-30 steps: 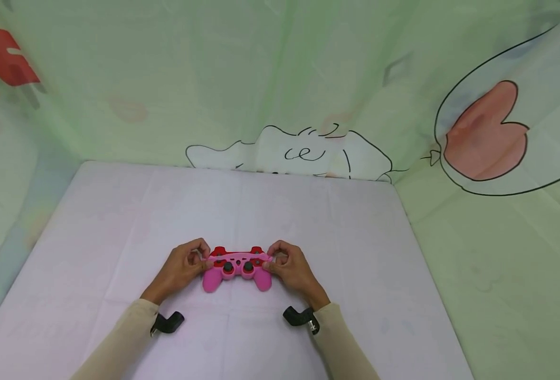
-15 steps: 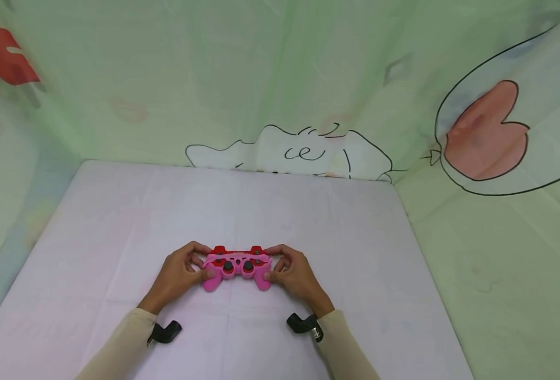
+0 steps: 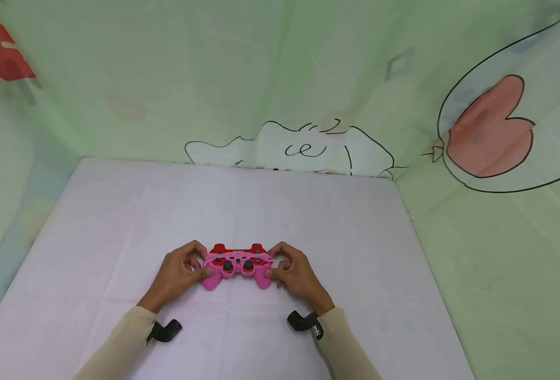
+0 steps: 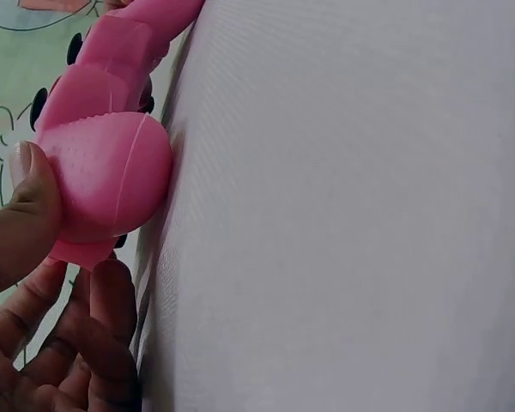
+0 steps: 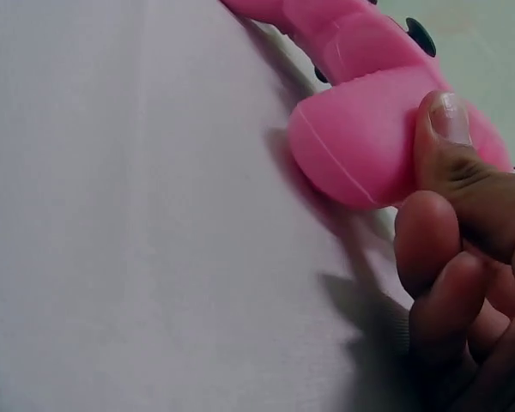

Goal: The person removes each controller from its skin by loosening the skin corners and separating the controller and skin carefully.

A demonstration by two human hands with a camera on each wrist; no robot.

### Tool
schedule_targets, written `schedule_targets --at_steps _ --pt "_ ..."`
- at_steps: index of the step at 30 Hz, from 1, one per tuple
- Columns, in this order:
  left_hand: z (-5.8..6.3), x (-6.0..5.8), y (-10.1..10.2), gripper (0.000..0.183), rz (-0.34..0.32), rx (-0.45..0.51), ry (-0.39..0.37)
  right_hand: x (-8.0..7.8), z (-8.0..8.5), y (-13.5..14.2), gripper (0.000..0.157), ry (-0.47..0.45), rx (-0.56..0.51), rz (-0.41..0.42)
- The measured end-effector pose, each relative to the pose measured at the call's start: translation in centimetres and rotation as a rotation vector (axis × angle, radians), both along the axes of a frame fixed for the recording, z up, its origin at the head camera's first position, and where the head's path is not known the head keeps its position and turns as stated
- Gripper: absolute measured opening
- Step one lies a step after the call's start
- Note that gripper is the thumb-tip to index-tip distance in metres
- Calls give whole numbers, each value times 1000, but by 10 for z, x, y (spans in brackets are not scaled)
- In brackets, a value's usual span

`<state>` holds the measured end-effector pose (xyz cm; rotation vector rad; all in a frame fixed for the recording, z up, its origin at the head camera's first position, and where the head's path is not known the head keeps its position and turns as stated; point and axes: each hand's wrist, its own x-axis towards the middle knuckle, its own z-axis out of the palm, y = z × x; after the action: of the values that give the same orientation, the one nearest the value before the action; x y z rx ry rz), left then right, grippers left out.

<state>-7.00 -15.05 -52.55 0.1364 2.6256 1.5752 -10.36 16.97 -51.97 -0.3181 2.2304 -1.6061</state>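
A red game controller (image 3: 241, 250) with dark thumbsticks lies on the cloth near the middle front, partly covered by a pink silicone sleeve (image 3: 211, 282). Along its top the red body shows above the sleeve's edge. My left hand (image 3: 177, 272) holds the left end, thumb on the pink handle (image 4: 112, 172) and fingers curled at the sleeve's upper corner. On the other end, my right hand (image 3: 299, 269) grips with its thumb pressed on the right handle (image 5: 360, 137); the forefinger is at the upper right corner. The controller's underside is hidden.
A white cloth-covered table (image 3: 308, 221) surrounds the hands. Green printed curtains (image 3: 175, 79) rise behind it and at both sides. A black wrist mount (image 3: 164, 331) sits at the left sleeve and a second mount (image 3: 303, 322) at the right.
Both thumbs have slid down from the sleeve's upper corners onto the handles. Fingers reached along the top edge, then drew back to the corners. The controller stays nearly in place.
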Motion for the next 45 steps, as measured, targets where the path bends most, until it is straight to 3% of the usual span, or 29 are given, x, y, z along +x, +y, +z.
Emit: schedule_targets --at_steps 4,8,11,15,19,26,30,35,40,45 --pt "0 -2 0 34 -25 -21 20 -4 5 1 35 -31 -4 74" --pt "-1 -2 2 27 -40 -57 87 -3 22 -2 27 -21 -13 121" --pt "-1 -2 2 26 -42 -81 126 -4 20 -2 26 18 4 131" --pt "2 -3 4 33 -38 -67 97 -7 5 0 35 119 93 79" --pt "3 -4 7 41 -37 -41 90 -4 7 -4 43 252 155 7" --pt "3 -3 12 34 -47 -3 128 -2 10 -14 35 358 175 -31" --pt "1 -3 16 32 -44 30 112 -3 11 -17 26 367 194 -40" --pt "2 -4 18 31 -39 43 112 -6 27 -27 12 323 252 -1" --pt "2 -3 19 31 -43 44 94 -11 49 -39 11 249 387 88" --pt "1 -3 17 31 -43 28 91 -13 56 -47 8 208 476 124"
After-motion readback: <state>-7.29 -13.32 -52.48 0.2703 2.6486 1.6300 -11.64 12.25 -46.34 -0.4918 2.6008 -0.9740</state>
